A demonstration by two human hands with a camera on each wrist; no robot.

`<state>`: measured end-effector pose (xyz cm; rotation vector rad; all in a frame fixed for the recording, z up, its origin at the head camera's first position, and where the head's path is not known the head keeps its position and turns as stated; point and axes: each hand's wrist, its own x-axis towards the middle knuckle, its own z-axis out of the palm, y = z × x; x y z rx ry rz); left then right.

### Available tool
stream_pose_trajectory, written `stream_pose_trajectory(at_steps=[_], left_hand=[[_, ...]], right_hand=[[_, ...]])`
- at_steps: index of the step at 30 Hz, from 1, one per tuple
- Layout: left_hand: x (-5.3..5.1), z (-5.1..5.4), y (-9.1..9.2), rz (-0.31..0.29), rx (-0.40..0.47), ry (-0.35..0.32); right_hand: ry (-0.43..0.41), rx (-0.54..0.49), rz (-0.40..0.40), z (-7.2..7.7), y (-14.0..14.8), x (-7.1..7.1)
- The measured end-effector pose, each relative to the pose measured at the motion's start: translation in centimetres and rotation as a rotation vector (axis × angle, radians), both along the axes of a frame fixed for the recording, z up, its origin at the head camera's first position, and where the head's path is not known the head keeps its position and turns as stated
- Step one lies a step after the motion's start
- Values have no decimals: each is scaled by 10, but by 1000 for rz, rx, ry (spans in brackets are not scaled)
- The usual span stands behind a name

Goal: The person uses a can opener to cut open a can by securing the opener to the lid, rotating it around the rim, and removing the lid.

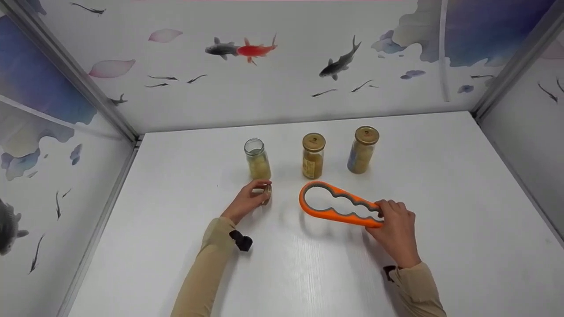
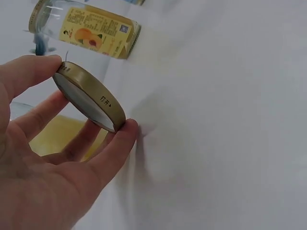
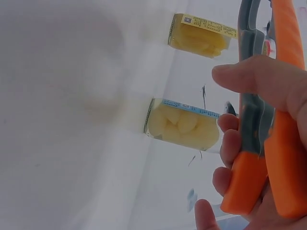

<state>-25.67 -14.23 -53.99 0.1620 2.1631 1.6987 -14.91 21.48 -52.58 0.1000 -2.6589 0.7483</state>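
My left hand [image 1: 246,201] pinches a gold jar lid [image 2: 93,93] by its rim between thumb and fingers, just in front of an uncapped glass jar [image 1: 258,164] with pale contents. In the left wrist view the lid is tilted and its white inside partly shows. My right hand [image 1: 398,226] grips the handle end of an orange and grey jar opener [image 1: 328,214], which is held above the table with its wide loop pointing left. Behind the opener stands a capped jar [image 1: 313,158] with a yellow label.
Further right is another capped jar [image 1: 363,149] with pale round pieces inside. All three jars stand upright in a row on the white table [image 1: 282,273]. Panels [image 1: 282,97] printed with fish enclose the table at the back and sides.
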Motion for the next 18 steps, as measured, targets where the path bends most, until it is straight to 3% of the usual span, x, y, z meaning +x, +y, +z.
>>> stream_pose_trajectory(at_steps=[7,13,18], left_hand=[[-5,4,-9,43,-216,67],[-8,13,-12,26,-376,141],[-10,15,-9,17,-512,214]], right_hand=[[-27,9,-3,1,-4,2],[9,24,-1,1,-4,3],[17,28,3,1,-4,5]])
